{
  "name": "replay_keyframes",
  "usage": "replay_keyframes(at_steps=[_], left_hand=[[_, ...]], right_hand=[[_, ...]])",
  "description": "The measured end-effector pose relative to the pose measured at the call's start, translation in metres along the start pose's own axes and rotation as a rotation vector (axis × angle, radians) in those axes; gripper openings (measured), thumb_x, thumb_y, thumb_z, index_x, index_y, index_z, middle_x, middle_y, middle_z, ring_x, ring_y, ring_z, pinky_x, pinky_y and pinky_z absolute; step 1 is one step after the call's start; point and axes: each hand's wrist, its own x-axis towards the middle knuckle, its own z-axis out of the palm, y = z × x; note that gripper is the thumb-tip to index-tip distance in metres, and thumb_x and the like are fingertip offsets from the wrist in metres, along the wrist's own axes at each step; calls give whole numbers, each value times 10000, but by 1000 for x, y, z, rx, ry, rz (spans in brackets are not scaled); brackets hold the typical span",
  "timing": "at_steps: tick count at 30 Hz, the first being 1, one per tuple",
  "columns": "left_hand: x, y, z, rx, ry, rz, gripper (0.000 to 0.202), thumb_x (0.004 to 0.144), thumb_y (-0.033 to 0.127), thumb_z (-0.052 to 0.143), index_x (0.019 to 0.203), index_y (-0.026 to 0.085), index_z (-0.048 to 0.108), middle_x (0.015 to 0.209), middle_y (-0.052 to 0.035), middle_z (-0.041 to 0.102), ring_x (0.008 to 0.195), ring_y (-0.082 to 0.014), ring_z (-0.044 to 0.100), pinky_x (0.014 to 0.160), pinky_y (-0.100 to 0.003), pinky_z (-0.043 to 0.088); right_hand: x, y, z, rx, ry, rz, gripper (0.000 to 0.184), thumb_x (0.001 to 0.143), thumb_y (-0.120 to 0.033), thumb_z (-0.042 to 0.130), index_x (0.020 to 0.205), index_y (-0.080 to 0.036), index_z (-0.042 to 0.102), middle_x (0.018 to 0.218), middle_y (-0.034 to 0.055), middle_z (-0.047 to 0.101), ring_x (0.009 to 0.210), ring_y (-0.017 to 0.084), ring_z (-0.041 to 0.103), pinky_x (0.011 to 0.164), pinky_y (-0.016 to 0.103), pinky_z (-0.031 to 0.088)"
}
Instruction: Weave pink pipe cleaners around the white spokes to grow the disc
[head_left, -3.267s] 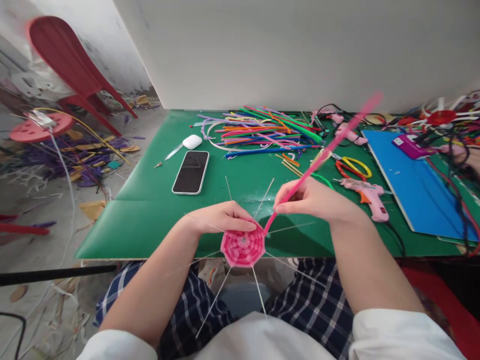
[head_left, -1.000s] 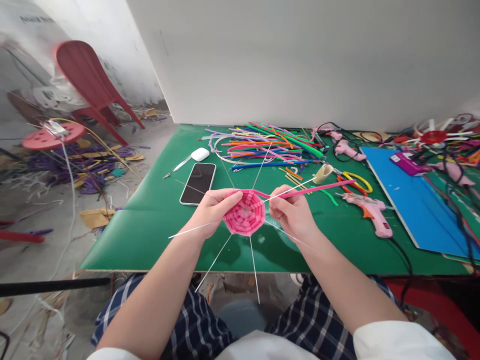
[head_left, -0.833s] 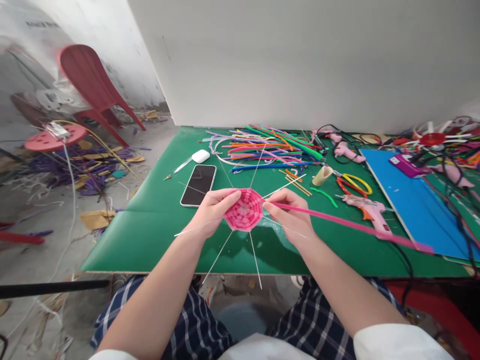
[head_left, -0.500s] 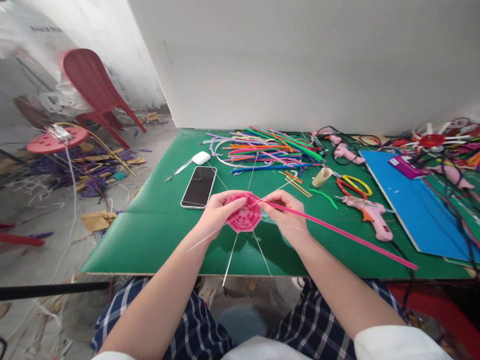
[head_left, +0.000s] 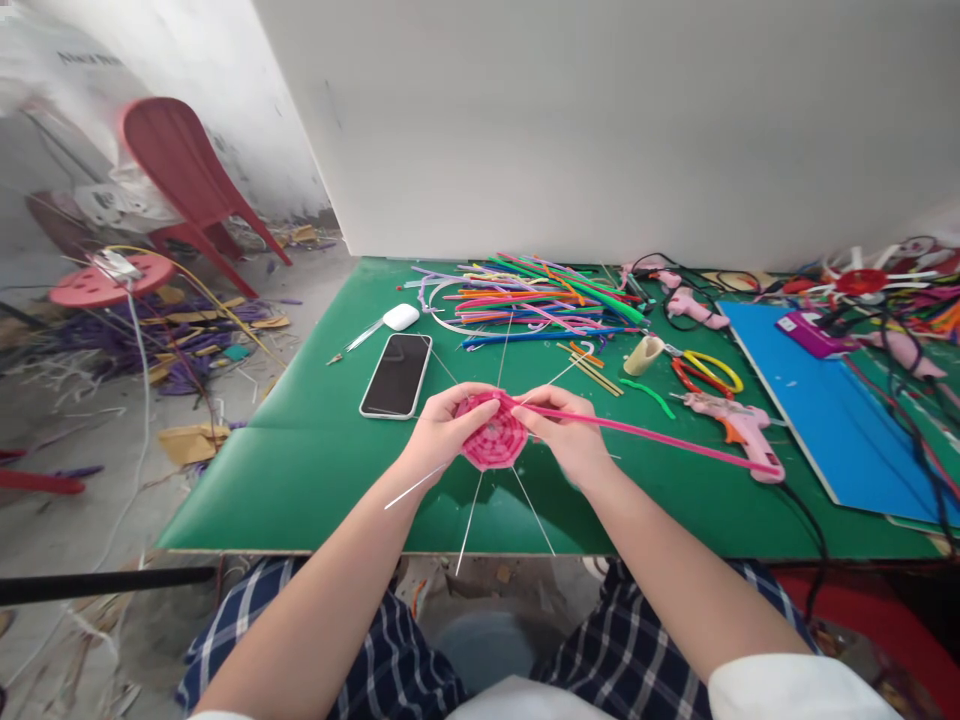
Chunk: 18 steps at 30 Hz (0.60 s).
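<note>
Behind my work stands a pale upright panel (head_left: pixel 585 120), with a red chair (head_left: pixel 176 160) and a red stool (head_left: pixel 79 285) off to the left on a floor strewn with purple and tan scraps (head_left: pixel 172 365). My pink disc (head_left: pixel 495 440), roughly eight-sided, is over the near part of the green tabletop (head_left: pixel 277 490), its ringed face turned up toward me. It is about as wide as it is long, so I see no clear long axis; thin pale spokes (head_left: pixel 469 522) fan out all round, two of them reaching toward me past the table edge. My left hand (head_left: pixel 442 432) is clamped on the disc's left side, thumb on top. My right hand (head_left: pixel 574 438) pinches a fuzzy pink strip (head_left: pixel 675 442) close against the disc's upper right edge. That strip's long axis runs rightward and slightly toward me, its free end overlapping a pink glue gun (head_left: pixel 752 430) in my view. Farther back lies a heap of coloured stems (head_left: pixel 540 295), with a phone (head_left: pixel 397 376) and a small white case (head_left: pixel 401 317) to its left, and a blue board (head_left: pixel 814 410) at the right
</note>
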Motion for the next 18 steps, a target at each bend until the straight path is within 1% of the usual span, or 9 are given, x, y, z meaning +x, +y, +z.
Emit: replay_keyframes(at_steps=[4, 7, 9, 11, 13, 15, 17, 18], left_hand=[[-1, -1, 2, 1, 9, -16, 243, 699, 355, 677, 849, 164, 662, 869, -50, 676, 758, -158, 614, 642, -227, 491], [-4, 2, 3, 36, -5, 9, 242, 726, 356, 652, 873, 164, 650, 891, -51, 672, 790, -160, 616, 668, -226, 493], [-6, 8, 3, 46, -66, 18, 268, 732, 339, 650, 941, 171, 641, 950, -57, 670, 845, -169, 616, 715, -234, 497], [-8, 13, 0, -5, -173, -26, 363, 727, 317, 661, 1066, 198, 603, 1000, -56, 666, 858, -173, 621, 728, -247, 508], [-9, 17, -4, -104, -280, -106, 443, 740, 317, 651, 1162, 238, 544, 1016, -53, 660, 795, -167, 637, 667, -255, 529], [-8, 16, -7, -194, -364, -184, 458, 756, 348, 627, 1191, 258, 517, 1020, -63, 654, 712, -169, 650, 555, -252, 538], [-8, 13, -8, -242, -416, -244, 467, 751, 368, 625, 1188, 244, 517, 1010, -81, 654, 663, -185, 658, 466, -245, 528], [-8, 11, -8, -254, -431, -267, 472, 744, 365, 635, 1181, 229, 521, 991, -90, 660, 653, -195, 662, 445, -243, 525]], right_hand=[[0, 3, 3, 34, 54, -8, 149, 621, -314, 729, 658, -192, 652, 625, -13, 618, 512, 99, 511, 466, 226, 420], [2, 3, 1, 61, 77, 25, 163, 618, -320, 731, 637, -187, 638, 595, -19, 601, 490, 95, 499, 454, 228, 413], [4, 3, -2, 98, 59, 39, 165, 626, -311, 730, 629, -182, 628, 562, -27, 588, 477, 90, 494, 451, 223, 408], [6, 3, -6, 151, 27, 41, 158, 642, -295, 725, 630, -181, 616, 539, -39, 576, 464, 81, 486, 448, 214, 401], [7, 3, -8, 200, 0, 38, 157, 654, -278, 721, 627, -182, 600, 538, -46, 575, 457, 73, 479, 446, 208, 397], [8, 3, -9, 220, -20, 29, 165, 657, -260, 721, 615, -182, 582, 543, -48, 576, 461, 70, 478, 450, 205, 396], [7, 3, -9, 212, -34, 13, 178, 651, -246, 725, 599, -182, 567, 540, -49, 571, 468, 71, 482, 455, 206, 397], [7, 3, -8, 200, -37, 6, 182, 646, -243, 727, 594, -183, 563, 537, -50, 568, 471, 73, 484, 458, 208, 399]])
